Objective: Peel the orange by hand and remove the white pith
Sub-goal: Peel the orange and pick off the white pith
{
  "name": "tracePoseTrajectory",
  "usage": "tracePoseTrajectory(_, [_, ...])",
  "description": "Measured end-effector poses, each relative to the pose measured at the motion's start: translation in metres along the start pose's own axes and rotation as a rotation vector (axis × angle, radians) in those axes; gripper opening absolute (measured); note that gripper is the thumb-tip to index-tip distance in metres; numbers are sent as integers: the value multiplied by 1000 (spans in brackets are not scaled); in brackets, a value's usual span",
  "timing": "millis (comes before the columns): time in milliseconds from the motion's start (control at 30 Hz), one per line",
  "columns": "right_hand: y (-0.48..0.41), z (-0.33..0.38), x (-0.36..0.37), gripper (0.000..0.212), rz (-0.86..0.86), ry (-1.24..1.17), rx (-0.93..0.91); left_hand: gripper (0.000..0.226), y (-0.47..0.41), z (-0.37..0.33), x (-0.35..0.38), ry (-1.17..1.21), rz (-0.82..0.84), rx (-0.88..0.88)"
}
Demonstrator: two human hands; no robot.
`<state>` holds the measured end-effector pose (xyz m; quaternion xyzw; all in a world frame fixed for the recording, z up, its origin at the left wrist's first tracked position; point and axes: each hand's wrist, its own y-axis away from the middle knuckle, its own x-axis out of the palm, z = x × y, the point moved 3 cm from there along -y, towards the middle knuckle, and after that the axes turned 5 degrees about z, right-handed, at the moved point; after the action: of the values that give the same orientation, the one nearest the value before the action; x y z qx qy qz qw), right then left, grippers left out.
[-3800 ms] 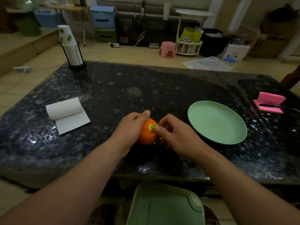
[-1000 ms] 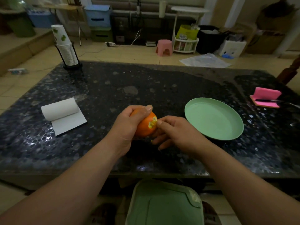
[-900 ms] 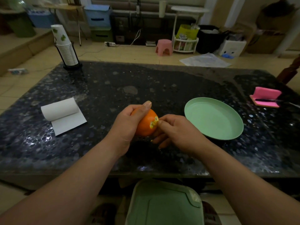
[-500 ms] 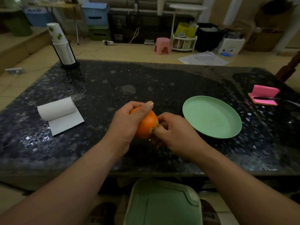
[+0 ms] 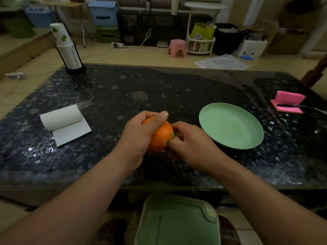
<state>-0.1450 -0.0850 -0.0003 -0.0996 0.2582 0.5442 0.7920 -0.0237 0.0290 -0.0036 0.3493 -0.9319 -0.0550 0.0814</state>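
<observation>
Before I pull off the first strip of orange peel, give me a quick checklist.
1. Left hand grips the orange: ok.
2. Right hand pinches at the torn spot in the peel: ok.
3. Nail is under the peel: cannot tell, hidden.
4. Plate is bare and beside the right hand, ready for peel: ok.
5. Paper roll is on the table for wiping: ok.

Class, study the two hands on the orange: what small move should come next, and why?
Probably the right hand should pull the torn edge back to lift a first strip of peel. The left hand grips the orange; only a small patch beside the right hand is broken, and no peel lies on the plate.
</observation>
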Motion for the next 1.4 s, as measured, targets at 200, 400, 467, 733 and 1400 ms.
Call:
tracePoseTrajectory(200, [-2, -1, 0, 25, 49, -8, 22, 44, -4, 8, -5, 112, -13, -112])
tracePoseTrajectory(400, [1, 1, -3, 32, 153, -366, 37, 53, -9, 5, -11, 339, -22, -209])
tracePoseTrajectory(467, [1, 3, -1, 35, 150, -336, 28, 59, -10, 5, -10, 342, -11, -210])
tracePoseTrajectory(733, [1, 4, -2, 31, 106, -82, -25, 64, -10, 8, -13, 231, -8, -182])
tracePoseTrajectory(1400, [6, 11, -5, 38, 134, -60, 49, 52, -3, 9, -9, 93, 26, -213])
